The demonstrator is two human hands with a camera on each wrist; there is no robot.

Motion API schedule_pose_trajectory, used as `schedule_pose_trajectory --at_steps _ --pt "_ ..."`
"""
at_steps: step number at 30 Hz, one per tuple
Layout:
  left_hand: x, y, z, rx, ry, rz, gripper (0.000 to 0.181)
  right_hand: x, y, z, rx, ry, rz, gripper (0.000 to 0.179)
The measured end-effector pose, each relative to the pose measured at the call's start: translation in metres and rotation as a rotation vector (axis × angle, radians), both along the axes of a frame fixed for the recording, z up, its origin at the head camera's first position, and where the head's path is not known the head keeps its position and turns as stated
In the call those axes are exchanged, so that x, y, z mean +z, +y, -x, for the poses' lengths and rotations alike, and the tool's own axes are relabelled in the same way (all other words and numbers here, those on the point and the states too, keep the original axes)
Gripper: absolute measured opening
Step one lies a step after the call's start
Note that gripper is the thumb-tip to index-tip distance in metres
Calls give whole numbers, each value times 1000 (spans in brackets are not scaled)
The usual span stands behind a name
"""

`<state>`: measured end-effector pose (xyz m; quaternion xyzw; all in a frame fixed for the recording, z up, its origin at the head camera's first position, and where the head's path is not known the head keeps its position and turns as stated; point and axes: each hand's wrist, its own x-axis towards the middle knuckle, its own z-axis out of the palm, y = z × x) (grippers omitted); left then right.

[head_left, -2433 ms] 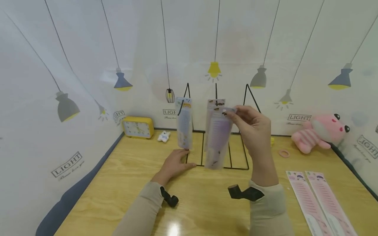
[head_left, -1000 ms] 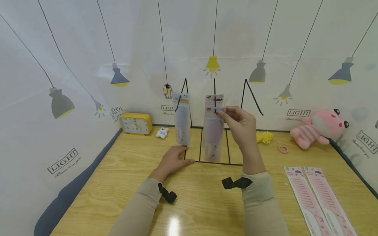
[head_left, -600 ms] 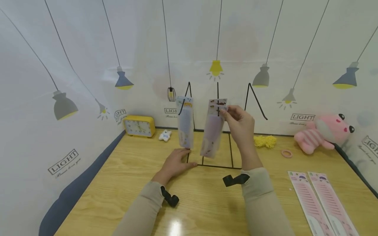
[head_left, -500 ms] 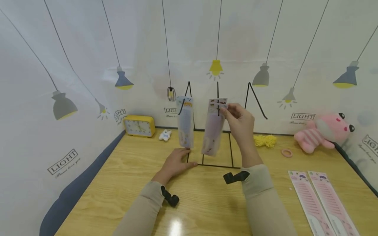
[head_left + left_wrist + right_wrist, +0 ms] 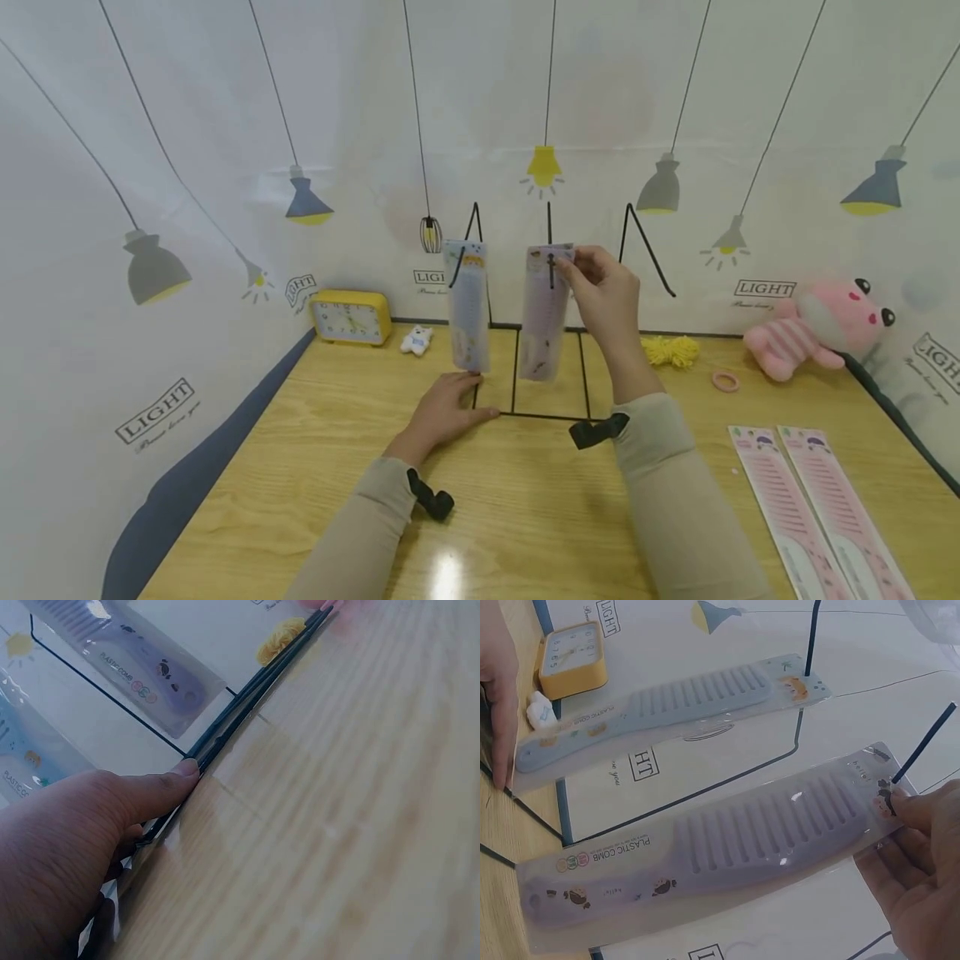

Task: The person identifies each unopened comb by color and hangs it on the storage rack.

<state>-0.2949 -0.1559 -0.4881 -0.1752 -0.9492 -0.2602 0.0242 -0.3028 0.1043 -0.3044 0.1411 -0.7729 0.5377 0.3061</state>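
My right hand (image 5: 609, 292) pinches the top corner of a purple plastic comb (image 5: 765, 832) in a clear packet. The middle hook (image 5: 926, 742) of a black wire rack (image 5: 551, 417) passes through the packet's top. Another packet hangs behind it, mostly hidden. My left hand (image 5: 442, 408) rests on the front left corner of the rack's base, thumb laid along the front wire in the left wrist view. Above it, a packaged blue comb (image 5: 470, 317) hangs from the left hook. The right hook (image 5: 652, 250) carries nothing.
Two packaged pink combs (image 5: 787, 500) lie on the table at right. Along the back stand a yellow clock (image 5: 350, 317), a small white bear figure (image 5: 416, 340), yellow yarn (image 5: 670, 352), a pink ring (image 5: 724, 382) and a pink plush toy (image 5: 813, 329).
My right hand has brought the purple comb's packet onto the middle hook and slid it back against the one behind. The left hand has stayed on the rack's base.
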Motion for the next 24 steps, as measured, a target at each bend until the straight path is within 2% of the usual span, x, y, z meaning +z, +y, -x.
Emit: schedule_pose_trajectory --at_steps 13,18,24 --pt "-1 1 1 -5 -5 -7 81 0 2 2 -35 16 -47 29" --pt "-2 0 2 -3 0 1 80 -1 3 0 -26 -26 -47 35" --pt "0 0 0 -10 11 -16 79 -2 6 -6 -5 -26 -57 36"
